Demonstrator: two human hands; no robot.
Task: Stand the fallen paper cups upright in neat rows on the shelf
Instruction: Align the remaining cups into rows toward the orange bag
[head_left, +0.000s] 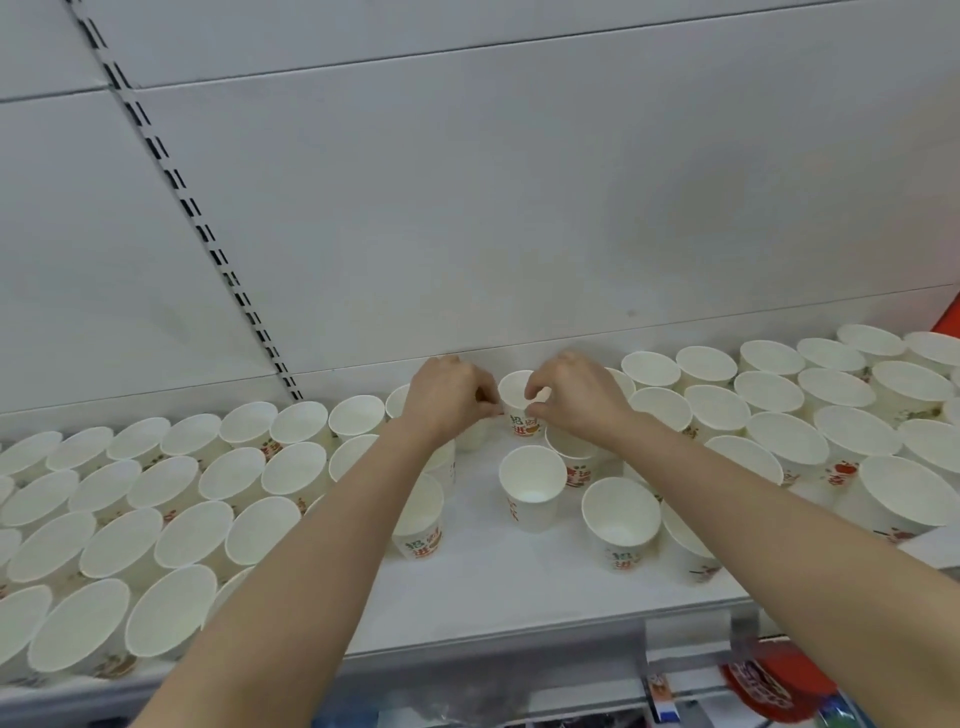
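Paper cup (519, 402), upright, at shelf (519, 582) back — pinched at rim between left hand (448, 402) and right hand (576, 397). Further upright cups (532, 488) just below hands — rows either side.

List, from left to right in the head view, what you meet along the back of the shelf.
Slotted upright → left rows of cups → left hand → held cup → right hand → right rows of cups

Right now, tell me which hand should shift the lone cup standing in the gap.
Probably the right hand: its forearm passes just beside that lone cup, while the left hand sits farther off.
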